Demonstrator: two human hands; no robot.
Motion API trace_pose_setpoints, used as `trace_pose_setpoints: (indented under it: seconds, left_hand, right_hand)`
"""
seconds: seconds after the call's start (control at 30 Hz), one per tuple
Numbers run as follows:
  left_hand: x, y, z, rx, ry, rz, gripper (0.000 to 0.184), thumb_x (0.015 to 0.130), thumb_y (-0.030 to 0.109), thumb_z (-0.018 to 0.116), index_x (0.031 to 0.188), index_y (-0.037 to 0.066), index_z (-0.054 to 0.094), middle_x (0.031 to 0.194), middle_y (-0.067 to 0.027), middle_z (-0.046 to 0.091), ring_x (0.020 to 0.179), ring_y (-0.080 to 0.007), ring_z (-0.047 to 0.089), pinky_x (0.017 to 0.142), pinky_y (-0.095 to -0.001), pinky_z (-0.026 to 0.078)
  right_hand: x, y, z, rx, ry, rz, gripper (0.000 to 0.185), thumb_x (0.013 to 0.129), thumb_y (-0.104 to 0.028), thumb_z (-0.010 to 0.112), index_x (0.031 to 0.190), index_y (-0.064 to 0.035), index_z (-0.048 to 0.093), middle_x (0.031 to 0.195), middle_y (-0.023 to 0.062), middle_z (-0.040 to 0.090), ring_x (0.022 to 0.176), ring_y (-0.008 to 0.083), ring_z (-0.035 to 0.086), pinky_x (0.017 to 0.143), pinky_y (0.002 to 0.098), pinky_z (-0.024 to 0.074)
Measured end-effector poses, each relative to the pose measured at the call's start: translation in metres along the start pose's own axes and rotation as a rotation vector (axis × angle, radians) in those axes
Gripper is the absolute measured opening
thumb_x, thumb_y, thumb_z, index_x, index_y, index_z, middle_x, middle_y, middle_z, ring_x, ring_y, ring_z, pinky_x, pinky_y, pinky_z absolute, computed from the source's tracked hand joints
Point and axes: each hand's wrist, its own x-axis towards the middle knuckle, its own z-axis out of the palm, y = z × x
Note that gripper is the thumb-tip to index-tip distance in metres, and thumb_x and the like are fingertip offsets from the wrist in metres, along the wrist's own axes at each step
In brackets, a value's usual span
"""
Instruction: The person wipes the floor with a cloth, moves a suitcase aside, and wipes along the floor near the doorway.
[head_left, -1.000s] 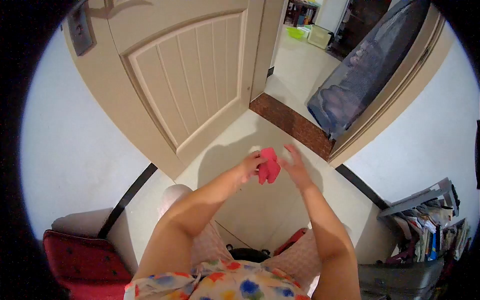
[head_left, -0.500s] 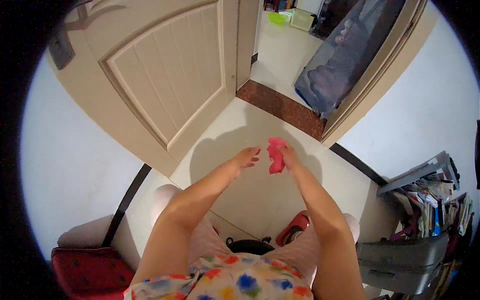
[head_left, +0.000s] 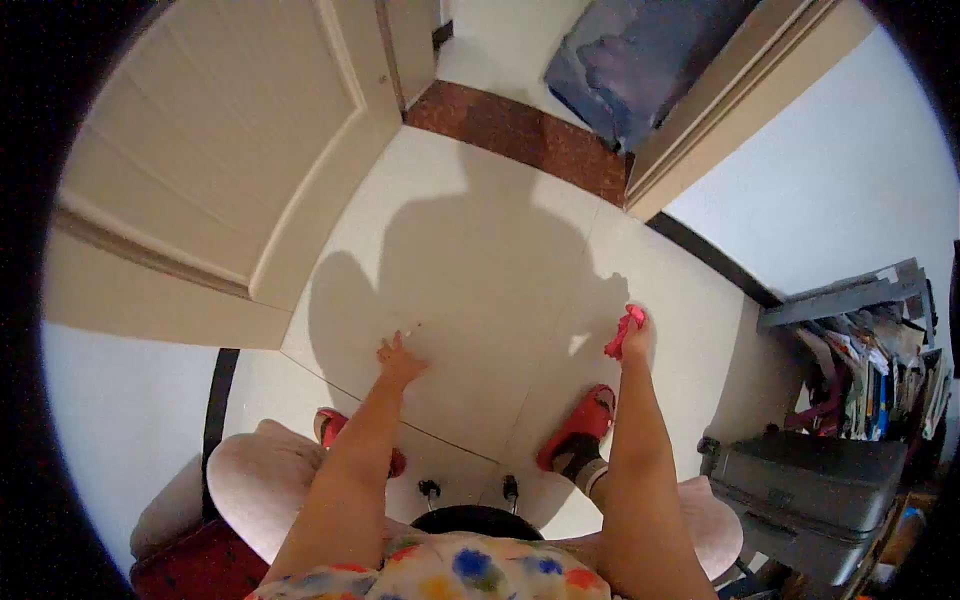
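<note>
My left hand reaches down over the pale tiled floor, its fingers spread. Just beyond its fingertips is a tiny whitish bit with a dark end, too small to name; whether the fingers touch it I cannot tell. Out to the right, my right hand is closed around a crumpled pink cloth, which hangs from the fingers. Below the hands are my feet in red slippers, the right slipper more fully in view.
A beige door stands open at left, with a brown threshold beyond. A grey-blue curtain hangs in the doorway. To the right are a grey case and a rack of papers. A dark red case sits lower left.
My view has tipped downward. My hands have moved apart: the left down and to the left toward the floor, the right outward to the right with the pink cloth still in it.
</note>
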Motion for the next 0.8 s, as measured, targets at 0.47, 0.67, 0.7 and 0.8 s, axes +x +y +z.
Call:
trace_pose_setpoints:
  seconds: [0.47, 0.67, 0.7, 0.8]
  left_hand:
    - [-0.013, -0.001, -0.011, 0.125, 0.022, -0.22, 0.14, 0.052, 0.045, 0.088, 0.148, 0.02, -0.01, 0.152, -0.0243, -0.014, 0.139, -0.0483, -0.004, 0.108, -0.0607, 0.017]
    - [-0.004, -0.009, -0.005, 0.125, 0.022, -0.195, 0.141, 0.051, 0.044, 0.089, 0.148, 0.017, -0.01, 0.15, -0.0279, -0.015, 0.137, -0.0524, -0.003, 0.108, -0.0604, 0.017]
    - [-0.004, -0.011, -0.005, 0.124, 0.017, -0.187, 0.141, 0.051, 0.043, 0.089, 0.148, 0.017, -0.01, 0.15, -0.0283, -0.015, 0.137, -0.0526, -0.003, 0.108, -0.0605, 0.017]
    - [-0.003, -0.01, -0.004, 0.12, 0.012, -0.18, 0.14, 0.052, 0.04, 0.09, 0.148, 0.017, -0.009, 0.149, -0.0295, -0.015, 0.137, -0.0535, -0.002, 0.108, -0.0607, 0.018]
  right_hand:
    - [-0.034, 0.083, 0.064, -0.671, 0.234, -0.367, 0.053, 0.091, -0.03, 0.046, 0.138, -0.008, 0.037, 0.146, 0.0123, 0.029, 0.137, 0.0306, 0.027, 0.113, 0.0446, 0.0224]
    - [-0.068, 0.084, 0.164, 0.134, -0.084, -0.309, 0.052, 0.086, -0.013, 0.05, 0.137, -0.0071, 0.04, 0.147, 0.0152, 0.031, 0.135, 0.0338, 0.029, 0.111, 0.044, 0.0249]
    - [-0.073, 0.08, 0.175, 0.115, -0.101, -0.318, 0.052, 0.084, -0.009, 0.052, 0.135, -0.0062, 0.044, 0.146, 0.0163, 0.033, 0.135, 0.0347, 0.031, 0.111, 0.0439, 0.0257]
    - [-0.078, 0.066, 0.176, -0.498, -0.095, -0.507, 0.052, 0.079, 0.0, 0.055, 0.13, -0.0076, 0.051, 0.142, 0.0158, 0.039, 0.132, 0.0355, 0.035, 0.109, 0.0422, 0.0287]
